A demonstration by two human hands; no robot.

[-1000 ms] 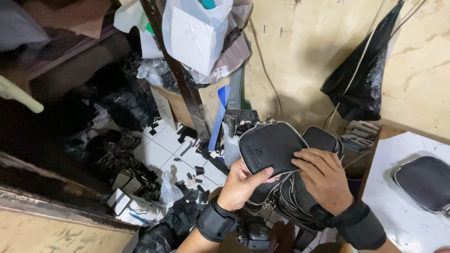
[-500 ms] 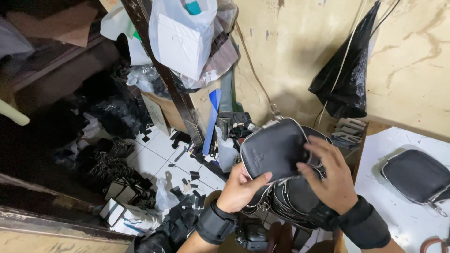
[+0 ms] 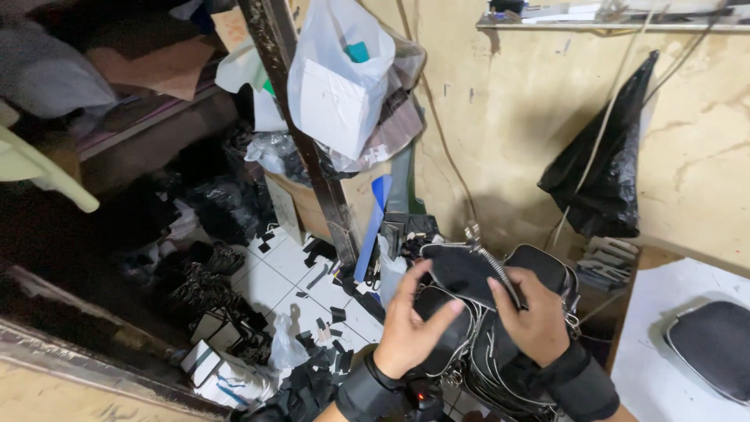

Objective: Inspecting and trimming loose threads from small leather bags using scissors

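Tilted edge-on since a moment ago, the black pouch (image 3: 461,270) sits atop a stack of pouches (image 3: 500,352); left hand (image 3: 410,328) and right hand (image 3: 535,316) both grip it. Another pouch (image 3: 715,344) lies right on white board (image 3: 648,367).

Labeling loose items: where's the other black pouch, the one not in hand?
Head view, far right: the black pouch lies on the white table, right of the right hand.

Stained beige wall (image 3: 500,141), littered, apparently white-tiled floor (image 3: 285,285).

both hands (image 3: 476,328) grip a black zippered pouch (image 3: 465,273) over stacked pouches (image 3: 500,352).
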